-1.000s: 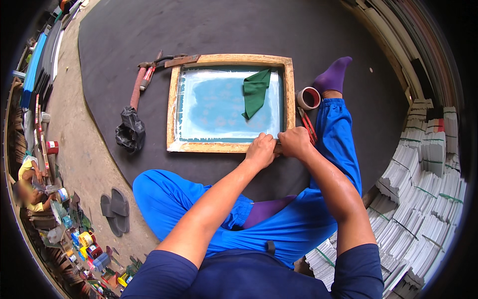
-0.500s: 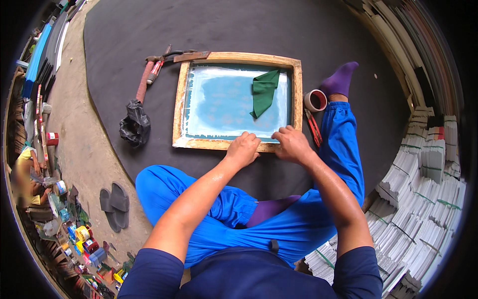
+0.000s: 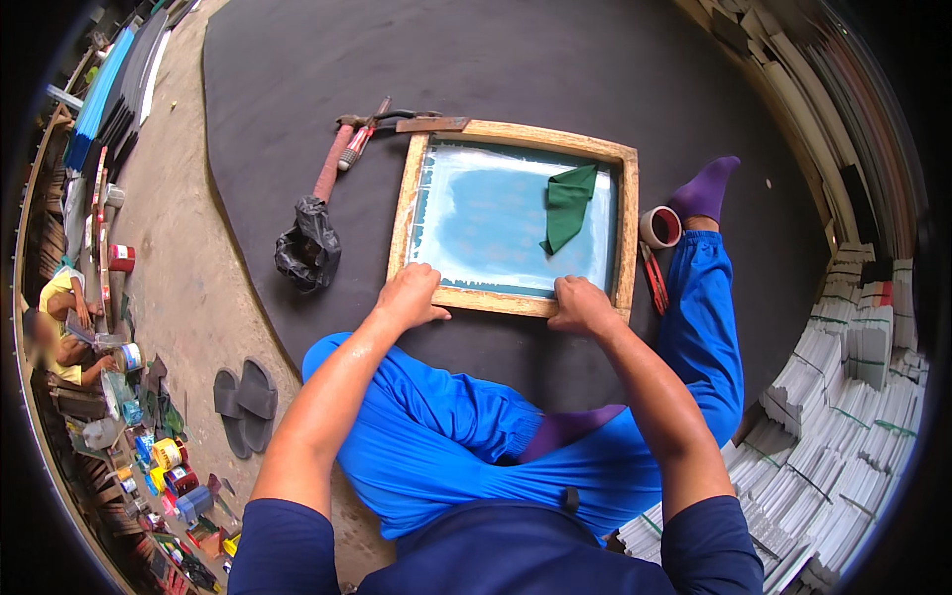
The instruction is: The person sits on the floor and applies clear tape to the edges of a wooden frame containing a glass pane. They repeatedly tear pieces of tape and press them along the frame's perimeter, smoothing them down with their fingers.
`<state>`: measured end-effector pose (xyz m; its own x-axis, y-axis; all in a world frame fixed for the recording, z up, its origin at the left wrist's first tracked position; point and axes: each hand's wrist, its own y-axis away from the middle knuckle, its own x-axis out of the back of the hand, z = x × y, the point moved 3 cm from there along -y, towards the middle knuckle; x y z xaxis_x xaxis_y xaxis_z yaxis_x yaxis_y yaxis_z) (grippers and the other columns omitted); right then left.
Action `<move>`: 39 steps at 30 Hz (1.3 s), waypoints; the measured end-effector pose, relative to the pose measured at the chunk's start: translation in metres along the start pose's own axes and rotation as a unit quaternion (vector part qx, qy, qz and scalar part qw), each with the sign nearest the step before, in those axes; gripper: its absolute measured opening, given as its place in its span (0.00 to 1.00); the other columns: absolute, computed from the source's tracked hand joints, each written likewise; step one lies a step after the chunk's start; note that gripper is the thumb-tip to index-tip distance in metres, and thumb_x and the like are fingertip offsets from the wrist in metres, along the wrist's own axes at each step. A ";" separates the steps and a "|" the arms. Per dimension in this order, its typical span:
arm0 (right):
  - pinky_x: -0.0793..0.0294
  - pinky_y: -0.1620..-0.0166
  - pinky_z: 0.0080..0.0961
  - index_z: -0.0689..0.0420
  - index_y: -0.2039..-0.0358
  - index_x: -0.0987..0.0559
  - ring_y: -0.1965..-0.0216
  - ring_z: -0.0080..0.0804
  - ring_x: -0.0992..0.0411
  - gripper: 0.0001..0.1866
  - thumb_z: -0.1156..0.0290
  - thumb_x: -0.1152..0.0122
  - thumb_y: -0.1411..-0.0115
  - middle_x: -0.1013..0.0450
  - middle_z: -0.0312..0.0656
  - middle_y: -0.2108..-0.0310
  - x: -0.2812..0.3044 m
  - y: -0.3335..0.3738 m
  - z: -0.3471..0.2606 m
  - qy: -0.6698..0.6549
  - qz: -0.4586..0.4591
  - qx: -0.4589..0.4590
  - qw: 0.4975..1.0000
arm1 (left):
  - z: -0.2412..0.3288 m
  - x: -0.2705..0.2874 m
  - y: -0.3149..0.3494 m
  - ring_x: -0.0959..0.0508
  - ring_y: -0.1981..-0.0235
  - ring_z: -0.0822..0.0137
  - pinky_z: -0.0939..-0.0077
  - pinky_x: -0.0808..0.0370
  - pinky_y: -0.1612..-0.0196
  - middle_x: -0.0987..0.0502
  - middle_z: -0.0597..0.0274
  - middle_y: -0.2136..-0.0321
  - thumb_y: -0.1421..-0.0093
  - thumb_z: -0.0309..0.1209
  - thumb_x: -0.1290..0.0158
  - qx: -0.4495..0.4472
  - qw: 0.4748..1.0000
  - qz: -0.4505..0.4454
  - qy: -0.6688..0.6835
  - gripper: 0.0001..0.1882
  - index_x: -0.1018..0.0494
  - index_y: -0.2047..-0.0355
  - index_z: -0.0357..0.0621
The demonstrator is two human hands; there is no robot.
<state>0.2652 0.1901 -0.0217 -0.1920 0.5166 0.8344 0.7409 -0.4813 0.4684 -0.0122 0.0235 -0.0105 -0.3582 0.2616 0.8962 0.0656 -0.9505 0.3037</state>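
In front of me on the dark mat lies a wooden screen frame (image 3: 496, 301), with a pale blue and white smeared mesh panel (image 3: 486, 213) inside it. My left hand (image 3: 409, 296) is closed on the near rail close to its left corner, thumb on the near side. Farther right on the same rail, my right hand (image 3: 580, 304) is closed too, its fingers curled over the wood. A folded dark green cloth (image 3: 569, 206) rests on the right part of the panel. A flat brown bar (image 3: 432, 124) overlaps the frame's far left corner.
Left of the frame lie a hammer (image 3: 330, 169) with a wrapped handle, a screwdriver (image 3: 355, 146) and a crumpled black plastic bag (image 3: 307, 248). A tape roll (image 3: 660, 227) and a red-handled tool (image 3: 654, 282) sit by my outstretched foot. Bundled white stacks (image 3: 843, 397) stand right; sandals (image 3: 245, 407) lie left.
My left hand has slid left along the near rail toward the corner, and my right hand has shifted a little left. The hands are now farther apart. The whole view has shifted.
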 end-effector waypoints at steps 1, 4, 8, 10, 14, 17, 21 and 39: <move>0.21 0.47 0.46 0.65 0.58 0.22 0.51 0.56 0.23 0.29 0.58 0.26 0.56 0.22 0.57 0.56 -0.002 -0.006 -0.010 -0.002 0.007 0.008 1.000 | 0.000 -0.001 0.004 0.21 0.50 0.50 0.56 0.21 0.47 0.20 0.53 0.59 0.56 0.46 0.24 -0.005 1.000 0.016 -0.005 0.29 0.22 0.62 0.40; 0.20 0.48 0.46 0.65 0.56 0.23 0.52 0.55 0.23 0.33 0.56 0.23 0.57 0.23 0.55 0.56 -0.008 -0.022 -0.046 -0.006 0.018 0.036 0.999 | 0.006 -0.007 0.009 0.22 0.50 0.50 0.56 0.22 0.47 0.21 0.53 0.59 0.54 0.39 0.25 0.001 0.999 0.036 -0.008 0.25 0.22 0.60 0.39; 0.21 0.48 0.46 0.65 0.58 0.24 0.53 0.55 0.24 0.30 0.59 0.24 0.57 0.24 0.55 0.58 -0.013 -0.047 -0.109 -0.015 0.042 0.085 0.995 | 0.003 -0.007 0.004 0.25 0.45 0.50 0.57 0.26 0.40 0.23 0.52 0.53 0.54 0.31 0.28 0.036 0.998 -0.045 0.028 0.27 0.24 0.53 0.38; 0.19 0.50 0.44 0.64 0.56 0.24 0.53 0.52 0.23 0.34 0.57 0.20 0.59 0.24 0.53 0.57 -0.022 -0.065 -0.133 -0.001 0.045 0.106 0.993 | -0.005 -0.003 0.008 0.27 0.42 0.49 0.56 0.29 0.37 0.24 0.51 0.50 0.54 0.28 0.30 -0.030 0.995 0.048 0.081 0.28 0.24 0.51 0.39; 0.19 0.49 0.43 0.64 0.56 0.23 0.51 0.52 0.24 0.32 0.60 0.22 0.58 0.24 0.52 0.57 -0.024 -0.091 -0.178 -0.036 0.033 0.108 0.993 | -0.030 0.019 0.019 0.34 0.36 0.46 0.53 0.35 0.31 0.30 0.45 0.42 0.52 0.25 0.38 0.046 0.960 0.230 0.155 0.36 0.31 0.40 0.41; 0.20 0.47 0.45 0.65 0.55 0.22 0.48 0.51 0.25 0.31 0.59 0.24 0.57 0.24 0.52 0.55 -0.019 -0.099 -0.203 -0.060 0.022 0.140 0.988 | -0.057 0.005 0.017 0.33 0.35 0.42 0.52 0.34 0.32 0.31 0.40 0.39 0.44 0.27 0.40 0.206 0.922 0.232 0.231 0.36 0.37 0.35 0.41; 0.22 0.44 0.46 0.64 0.54 0.22 0.45 0.52 0.26 0.30 0.59 0.27 0.54 0.25 0.52 0.51 -0.017 -0.096 -0.182 -0.089 -0.010 0.126 0.988 | -0.066 -0.010 0.012 0.27 0.41 0.37 0.49 0.28 0.39 0.29 0.37 0.41 0.39 0.29 0.40 0.247 0.918 0.151 0.271 0.31 0.36 0.36 0.39; 0.24 0.42 0.47 0.61 0.48 0.22 0.43 0.51 0.29 0.32 0.59 0.30 0.54 0.27 0.51 0.47 -0.008 -0.113 -0.195 -0.146 0.010 0.079 0.986 | -0.077 -0.012 0.010 0.20 0.51 0.44 0.55 0.24 0.47 0.21 0.42 0.53 0.42 0.28 0.37 0.210 0.914 0.192 0.289 0.26 0.29 0.44 0.39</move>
<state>0.0572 0.1021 -0.0251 0.0007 0.7010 0.7131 0.8385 -0.3889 0.3816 -0.0788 -0.0025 -0.0430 -0.6582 -0.3248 0.6792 0.5978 -0.7738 0.2093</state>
